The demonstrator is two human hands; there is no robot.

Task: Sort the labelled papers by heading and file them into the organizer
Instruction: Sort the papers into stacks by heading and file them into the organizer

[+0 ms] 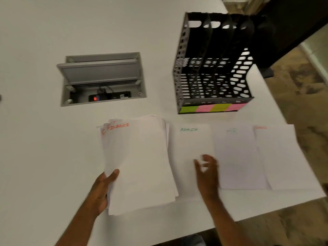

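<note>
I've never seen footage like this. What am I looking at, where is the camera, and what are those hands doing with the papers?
There is no robot here: a person wears a camera on the head, so this one picture looks down at their own hands over a white table. The left hand grips a stack of papers whose top sheet is headed FINANCE in red. The right hand is blurred, fingers loosely spread, above three more sheets laid side by side: a green-headed sheet, a sheet headed HR and a red-headed sheet. Behind them stands a black file organizer with green and pink sticky notes along its front. Left of it, an open cable hatch is set into the table.
</note>
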